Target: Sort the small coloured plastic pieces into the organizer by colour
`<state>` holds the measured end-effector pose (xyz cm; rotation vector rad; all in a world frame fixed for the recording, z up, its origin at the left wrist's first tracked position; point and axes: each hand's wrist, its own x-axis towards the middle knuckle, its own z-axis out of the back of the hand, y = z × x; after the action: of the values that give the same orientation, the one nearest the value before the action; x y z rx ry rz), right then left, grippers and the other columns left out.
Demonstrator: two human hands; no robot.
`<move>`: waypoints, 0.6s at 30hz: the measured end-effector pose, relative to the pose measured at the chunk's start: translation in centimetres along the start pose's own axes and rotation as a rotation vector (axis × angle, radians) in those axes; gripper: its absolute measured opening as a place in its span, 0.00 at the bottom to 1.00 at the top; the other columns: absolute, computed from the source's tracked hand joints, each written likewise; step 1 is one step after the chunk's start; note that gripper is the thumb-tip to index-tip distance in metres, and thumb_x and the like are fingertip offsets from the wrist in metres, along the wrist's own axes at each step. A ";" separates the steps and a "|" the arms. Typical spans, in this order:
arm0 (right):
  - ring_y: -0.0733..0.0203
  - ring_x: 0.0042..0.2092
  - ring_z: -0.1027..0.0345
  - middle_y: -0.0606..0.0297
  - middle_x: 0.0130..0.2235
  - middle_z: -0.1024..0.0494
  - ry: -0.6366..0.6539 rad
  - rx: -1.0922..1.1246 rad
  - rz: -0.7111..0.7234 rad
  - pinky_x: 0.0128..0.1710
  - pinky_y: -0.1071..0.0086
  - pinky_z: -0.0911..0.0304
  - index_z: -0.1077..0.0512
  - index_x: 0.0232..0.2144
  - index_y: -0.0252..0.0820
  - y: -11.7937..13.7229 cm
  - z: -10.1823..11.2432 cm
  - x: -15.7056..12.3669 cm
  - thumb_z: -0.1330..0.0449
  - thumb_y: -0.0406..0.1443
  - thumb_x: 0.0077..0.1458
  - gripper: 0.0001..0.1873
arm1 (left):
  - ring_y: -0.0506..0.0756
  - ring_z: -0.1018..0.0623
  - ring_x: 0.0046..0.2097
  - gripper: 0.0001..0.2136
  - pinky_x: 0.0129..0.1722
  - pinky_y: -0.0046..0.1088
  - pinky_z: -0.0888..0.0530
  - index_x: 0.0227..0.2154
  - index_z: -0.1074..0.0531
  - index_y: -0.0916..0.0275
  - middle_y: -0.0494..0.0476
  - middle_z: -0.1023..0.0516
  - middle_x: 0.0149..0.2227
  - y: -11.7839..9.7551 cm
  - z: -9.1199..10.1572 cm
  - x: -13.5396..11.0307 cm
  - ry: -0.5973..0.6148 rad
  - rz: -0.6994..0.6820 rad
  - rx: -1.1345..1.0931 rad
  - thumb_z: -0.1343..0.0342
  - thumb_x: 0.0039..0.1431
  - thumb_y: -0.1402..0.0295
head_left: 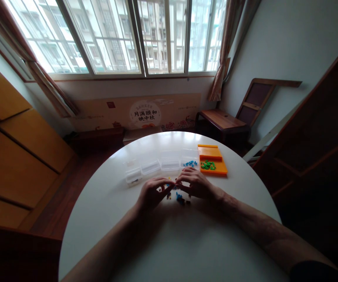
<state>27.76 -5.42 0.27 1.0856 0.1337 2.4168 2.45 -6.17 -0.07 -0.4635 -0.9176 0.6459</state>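
My left hand (153, 192) and my right hand (196, 183) meet over the middle of the white round table (169, 243), their fingertips pinched together and almost touching. Whatever lies between the fingertips is too small to make out. Just below the hands sits a small cluster of blue toy-brick-like pieces (179, 197), with a dark piece (188, 202) beside it. Several tiny yellow, brown and blue bits are scattered under the fingers, partly hidden by them. Beyond my right hand, a clear plastic box (181, 165) holds small blue pieces (190, 163).
An orange tray (222, 170) with green pieces (208, 165) stands at the right end of a curved row of clear boxes (150, 167). Past the table are a wooden chair (223, 118), a printed panel (104, 111) and the window. A yellow cabinet (16, 156) stands left.
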 end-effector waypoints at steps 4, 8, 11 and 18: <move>0.56 0.42 0.24 0.64 0.38 0.15 -0.013 0.005 -0.011 0.51 0.60 0.30 0.21 0.40 0.46 -0.5 -0.3 -0.2 0.33 0.36 0.70 0.03 | 0.52 0.17 0.33 0.06 0.35 0.27 0.21 0.44 0.15 0.57 0.56 0.12 0.39 0.0 0.3 0.1 0.001 0.001 0.053 0.35 0.71 0.65; 0.55 0.40 0.25 0.65 0.36 0.16 -0.121 -0.100 -0.125 0.49 0.59 0.32 0.21 0.37 0.47 -1.7 -0.1 -0.7 0.33 0.36 0.68 0.05 | 0.51 0.19 0.34 0.05 0.37 0.27 0.22 0.44 0.16 0.57 0.55 0.13 0.40 0.0 1.6 0.3 0.026 0.008 0.134 0.36 0.70 0.68; 0.53 0.41 0.25 0.64 0.36 0.16 -0.230 -0.227 -0.281 0.50 0.58 0.33 0.21 0.36 0.46 -3.0 0.5 -1.3 0.34 0.35 0.68 0.05 | 0.51 0.21 0.33 0.05 0.37 0.27 0.24 0.42 0.16 0.58 0.56 0.15 0.40 0.2 2.7 0.4 0.106 0.002 0.210 0.37 0.68 0.69; 0.48 0.42 0.26 0.62 0.35 0.16 -0.282 -0.421 -0.466 0.53 0.53 0.34 0.21 0.35 0.46 -5.1 1.1 -2.4 0.33 0.38 0.67 0.06 | 0.53 0.21 0.36 0.08 0.38 0.29 0.25 0.43 0.15 0.54 0.55 0.16 0.42 0.6 3.8 0.2 0.227 0.000 0.266 0.34 0.62 0.69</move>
<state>31.90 -2.20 -2.06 1.0431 -0.1900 1.7557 -0.80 -5.29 1.67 -0.2911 -0.6064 0.6887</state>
